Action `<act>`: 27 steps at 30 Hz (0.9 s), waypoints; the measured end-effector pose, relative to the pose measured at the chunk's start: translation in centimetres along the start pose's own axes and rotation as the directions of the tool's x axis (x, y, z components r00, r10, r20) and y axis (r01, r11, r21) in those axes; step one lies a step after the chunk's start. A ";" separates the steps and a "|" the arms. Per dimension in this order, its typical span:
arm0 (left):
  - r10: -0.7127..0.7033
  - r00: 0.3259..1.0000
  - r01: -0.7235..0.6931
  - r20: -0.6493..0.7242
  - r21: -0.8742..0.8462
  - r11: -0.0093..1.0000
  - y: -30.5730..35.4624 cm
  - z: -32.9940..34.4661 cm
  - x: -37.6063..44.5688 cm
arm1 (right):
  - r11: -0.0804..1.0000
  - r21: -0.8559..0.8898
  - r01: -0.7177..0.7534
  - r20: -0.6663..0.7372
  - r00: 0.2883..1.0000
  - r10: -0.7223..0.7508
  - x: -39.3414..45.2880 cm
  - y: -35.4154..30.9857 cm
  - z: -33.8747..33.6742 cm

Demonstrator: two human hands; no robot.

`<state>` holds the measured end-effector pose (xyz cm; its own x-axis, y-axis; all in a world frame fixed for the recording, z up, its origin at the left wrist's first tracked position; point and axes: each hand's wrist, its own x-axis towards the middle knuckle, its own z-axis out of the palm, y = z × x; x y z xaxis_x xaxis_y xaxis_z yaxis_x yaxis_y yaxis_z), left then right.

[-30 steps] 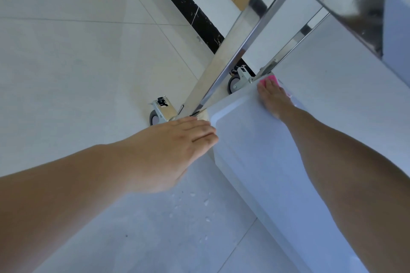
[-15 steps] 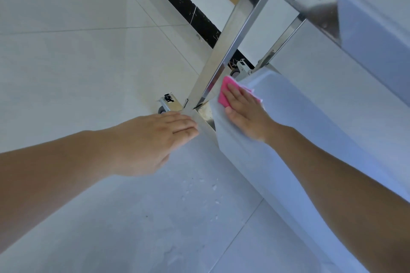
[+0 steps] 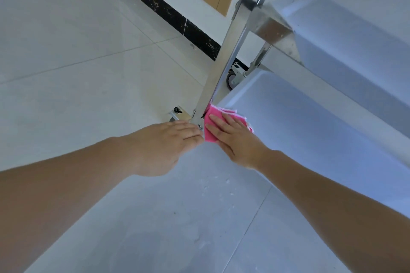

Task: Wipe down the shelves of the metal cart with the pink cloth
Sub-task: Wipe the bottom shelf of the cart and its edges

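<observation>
Cloth (image 3: 211, 125) slid to near corner, right hand (image 3: 235, 139) flat

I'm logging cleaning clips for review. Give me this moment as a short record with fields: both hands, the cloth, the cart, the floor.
right hand: flat on the pink cloth, fingers straight, pressing it down
pink cloth: folded, on the near corner of the bottom shelf, beside the cart leg
left hand: fingers straight, fingertips at the shelf corner by the leg's foot
bottom shelf: pale, bare apart from the cloth
cart leg: shiny metal upright
floor: light tiles
</observation>
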<state>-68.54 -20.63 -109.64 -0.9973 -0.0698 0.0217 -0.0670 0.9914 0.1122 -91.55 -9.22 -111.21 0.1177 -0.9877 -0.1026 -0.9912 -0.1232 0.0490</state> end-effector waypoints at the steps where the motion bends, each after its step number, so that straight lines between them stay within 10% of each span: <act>1: -0.018 1.000 0.017 -0.023 -0.014 1.000 -0.3 0.4 -0.4 | 0.999 -0.021 0.027 -0.030 0.999 -0.027 0.1 -0.1 -0.1; 10: -0.033 0.998 0.037 0.051 -0.069 0.997 -0.5 2.7 -2.6 | 0.969 -0.197 0.152 -0.034 0.986 -0.162 -0.7 -1.2 0.5; 18: -0.013 0.999 0.017 0.052 -0.083 0.996 -0.9 3.6 -2.8 | 0.853 -0.507 0.125 0.099 0.991 -0.087 0.3 -2.2 -0.1; 27: 0.007 1.000 -0.006 0.018 -0.052 0.999 -0.3 2.9 -1.1 | 0.876 -0.480 0.034 0.181 0.982 0.061 -0.8 -2.3 -0.2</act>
<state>-67.49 -20.52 -112.58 -0.9981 -0.0610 0.0042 -0.0595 0.9847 0.1640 -89.30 -8.17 -111.06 0.0445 -0.9598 -0.2772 -0.8354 -0.1879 0.5166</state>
